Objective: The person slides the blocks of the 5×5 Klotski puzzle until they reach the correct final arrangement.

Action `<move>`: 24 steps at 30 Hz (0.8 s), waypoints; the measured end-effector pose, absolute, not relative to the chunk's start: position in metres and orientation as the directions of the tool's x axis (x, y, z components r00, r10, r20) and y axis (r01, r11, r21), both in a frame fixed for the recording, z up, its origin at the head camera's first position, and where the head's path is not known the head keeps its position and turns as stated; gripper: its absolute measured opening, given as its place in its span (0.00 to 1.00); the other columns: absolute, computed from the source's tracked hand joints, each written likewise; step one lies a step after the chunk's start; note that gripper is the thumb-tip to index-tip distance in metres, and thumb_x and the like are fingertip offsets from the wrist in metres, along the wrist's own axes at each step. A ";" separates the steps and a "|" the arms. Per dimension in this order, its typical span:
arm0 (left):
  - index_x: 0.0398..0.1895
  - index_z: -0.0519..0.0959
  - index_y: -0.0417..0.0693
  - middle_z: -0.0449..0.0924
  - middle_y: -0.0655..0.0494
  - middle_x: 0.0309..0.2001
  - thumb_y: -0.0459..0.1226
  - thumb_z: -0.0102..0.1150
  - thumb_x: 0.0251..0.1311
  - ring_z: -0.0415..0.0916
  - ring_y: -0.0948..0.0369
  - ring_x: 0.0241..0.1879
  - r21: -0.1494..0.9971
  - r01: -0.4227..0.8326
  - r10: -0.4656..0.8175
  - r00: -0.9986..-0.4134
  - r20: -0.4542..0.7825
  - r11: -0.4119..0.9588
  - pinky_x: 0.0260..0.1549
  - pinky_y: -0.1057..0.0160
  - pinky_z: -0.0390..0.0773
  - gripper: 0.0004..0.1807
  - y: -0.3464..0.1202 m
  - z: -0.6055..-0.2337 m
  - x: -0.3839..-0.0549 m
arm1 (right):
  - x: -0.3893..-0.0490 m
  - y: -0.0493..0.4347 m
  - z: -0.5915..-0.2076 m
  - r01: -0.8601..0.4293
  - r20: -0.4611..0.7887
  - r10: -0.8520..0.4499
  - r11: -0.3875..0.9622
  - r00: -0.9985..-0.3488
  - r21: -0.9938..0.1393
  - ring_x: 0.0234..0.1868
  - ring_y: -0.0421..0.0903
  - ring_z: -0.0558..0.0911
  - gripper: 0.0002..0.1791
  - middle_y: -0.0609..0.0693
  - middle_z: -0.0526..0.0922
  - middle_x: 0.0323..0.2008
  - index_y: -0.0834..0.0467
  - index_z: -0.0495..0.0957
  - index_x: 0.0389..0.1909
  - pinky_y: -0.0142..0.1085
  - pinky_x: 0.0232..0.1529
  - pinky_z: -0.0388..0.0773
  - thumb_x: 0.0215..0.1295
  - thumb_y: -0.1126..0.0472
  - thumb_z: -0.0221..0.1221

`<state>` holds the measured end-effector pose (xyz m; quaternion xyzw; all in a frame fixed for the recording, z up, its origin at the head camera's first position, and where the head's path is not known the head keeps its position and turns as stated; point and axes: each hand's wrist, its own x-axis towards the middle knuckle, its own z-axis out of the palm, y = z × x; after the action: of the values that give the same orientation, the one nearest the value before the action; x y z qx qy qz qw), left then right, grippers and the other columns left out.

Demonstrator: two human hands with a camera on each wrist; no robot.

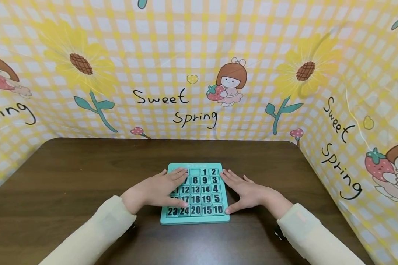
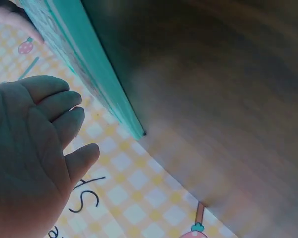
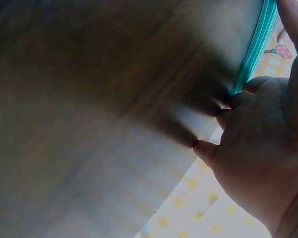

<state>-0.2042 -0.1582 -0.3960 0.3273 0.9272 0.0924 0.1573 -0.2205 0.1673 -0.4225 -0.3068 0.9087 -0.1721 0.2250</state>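
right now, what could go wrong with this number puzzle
The left hand hides some tiles, so a number there might be missed. It is also near the empty slot, so an accidental brush could slide a tile into it. The right hand is at the right edge of the number puzzle; pushing there might shift it on the table.

The number puzzle looks like smooth plastic, the table glossy wood, the backdrop creased cloth.

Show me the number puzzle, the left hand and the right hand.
Number puzzle (image 1: 195,190): head view, middle of its face.
Left hand (image 1: 157,190): head view, on its back.
Right hand (image 1: 247,193): head view, on its back.
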 end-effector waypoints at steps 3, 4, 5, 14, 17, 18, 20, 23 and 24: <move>0.79 0.51 0.45 0.44 0.50 0.81 0.69 0.52 0.60 0.41 0.51 0.81 0.277 0.595 0.653 -0.724 -0.224 0.755 0.74 0.36 0.47 0.55 -0.152 -0.398 -0.204 | -0.221 0.167 -0.423 -0.483 -0.302 -0.634 0.754 -0.712 -0.446 0.82 0.50 0.35 0.66 0.48 0.33 0.81 0.50 0.35 0.81 0.66 0.75 0.36 0.53 0.30 0.65; 0.79 0.51 0.45 0.44 0.50 0.81 0.70 0.51 0.60 0.40 0.52 0.81 0.275 0.598 0.655 -0.721 -0.228 0.753 0.74 0.37 0.47 0.55 -0.150 -0.399 -0.205 | -0.221 0.167 -0.423 -0.482 -0.304 -0.634 0.754 -0.711 -0.446 0.82 0.50 0.34 0.66 0.48 0.33 0.81 0.50 0.35 0.81 0.65 0.75 0.36 0.54 0.30 0.65; 0.79 0.50 0.46 0.44 0.50 0.81 0.70 0.50 0.60 0.40 0.52 0.81 0.272 0.602 0.658 -0.716 -0.233 0.751 0.74 0.37 0.47 0.55 -0.147 -0.400 -0.205 | -0.221 0.167 -0.423 -0.482 -0.302 -0.635 0.752 -0.711 -0.449 0.82 0.50 0.35 0.66 0.49 0.33 0.81 0.51 0.35 0.81 0.66 0.74 0.36 0.54 0.30 0.65; 0.80 0.49 0.48 0.43 0.54 0.81 0.71 0.47 0.60 0.39 0.56 0.81 0.231 0.633 0.674 -0.694 -0.253 0.739 0.76 0.41 0.46 0.54 -0.118 -0.402 -0.216 | -0.221 0.168 -0.424 -0.478 -0.303 -0.632 0.755 -0.713 -0.449 0.82 0.51 0.35 0.65 0.50 0.34 0.81 0.52 0.36 0.81 0.67 0.74 0.37 0.54 0.31 0.65; 0.80 0.49 0.49 0.42 0.54 0.81 0.71 0.47 0.61 0.38 0.56 0.81 0.227 0.638 0.678 -0.686 -0.266 0.735 0.76 0.41 0.45 0.54 -0.114 -0.402 -0.217 | -0.221 0.168 -0.424 -0.479 -0.309 -0.633 0.755 -0.710 -0.447 0.81 0.50 0.35 0.65 0.49 0.33 0.81 0.51 0.35 0.81 0.66 0.74 0.37 0.54 0.30 0.65; 0.80 0.49 0.49 0.42 0.55 0.81 0.71 0.47 0.60 0.38 0.57 0.81 0.230 0.634 0.675 -0.686 -0.273 0.738 0.76 0.42 0.45 0.54 -0.113 -0.403 -0.217 | -0.221 0.167 -0.424 -0.478 -0.312 -0.631 0.757 -0.710 -0.446 0.81 0.50 0.35 0.66 0.49 0.33 0.81 0.51 0.35 0.81 0.65 0.75 0.37 0.54 0.30 0.65; 0.80 0.49 0.50 0.42 0.55 0.81 0.71 0.47 0.60 0.38 0.57 0.81 0.233 0.626 0.667 -0.690 -0.281 0.745 0.76 0.42 0.45 0.54 -0.113 -0.403 -0.218 | -0.221 0.167 -0.424 -0.478 -0.311 -0.632 0.756 -0.710 -0.447 0.81 0.50 0.35 0.66 0.49 0.33 0.81 0.51 0.35 0.81 0.66 0.74 0.38 0.54 0.30 0.65; 0.80 0.48 0.51 0.41 0.57 0.81 0.72 0.47 0.60 0.38 0.58 0.81 0.233 0.614 0.656 -0.697 -0.290 0.755 0.77 0.43 0.44 0.54 -0.115 -0.403 -0.218 | -0.221 0.167 -0.423 -0.474 -0.311 -0.627 0.760 -0.714 -0.444 0.82 0.51 0.35 0.66 0.49 0.33 0.81 0.52 0.35 0.81 0.67 0.74 0.38 0.53 0.30 0.66; 0.80 0.48 0.51 0.41 0.57 0.81 0.72 0.47 0.60 0.38 0.58 0.81 0.235 0.608 0.652 -0.700 -0.293 0.758 0.77 0.43 0.44 0.54 -0.115 -0.402 -0.217 | -0.222 0.168 -0.423 -0.474 -0.311 -0.626 0.761 -0.715 -0.443 0.82 0.50 0.35 0.66 0.49 0.33 0.81 0.52 0.35 0.81 0.67 0.74 0.38 0.53 0.30 0.66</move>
<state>-0.2173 -0.1153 -0.4025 0.3424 0.9199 0.0601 0.1816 -0.2215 0.1676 -0.4232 -0.3019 0.9106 -0.1680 0.2267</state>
